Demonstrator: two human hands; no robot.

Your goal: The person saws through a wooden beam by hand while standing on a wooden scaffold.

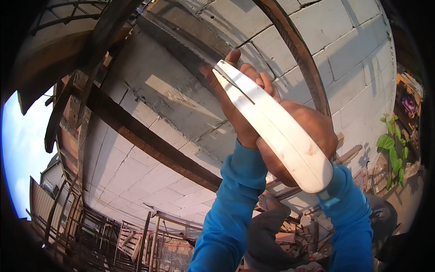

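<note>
A hand saw with a long white handle [290,140] stretches up and to the left in front of me. Its dark grey blade [181,47] carries a toothed edge and is somewhat blurred toward the far end. My right hand [315,120] is wrapped around the rear of the handle, its fingers partly hidden behind it. Farther forward, my left hand [233,118] grips around the handle's front end, where the blade comes out of a slot. Several left fingertips show past the handle's far side.
A pale block wall [349,54] fills the background. A dark timber [154,143] slants across it, and a curved-looking one [299,41] stands at upper right. More timbers cross at left. Broken wood and rubble [312,226] lie below, around my legs. A leafy plant [392,147] grows at right.
</note>
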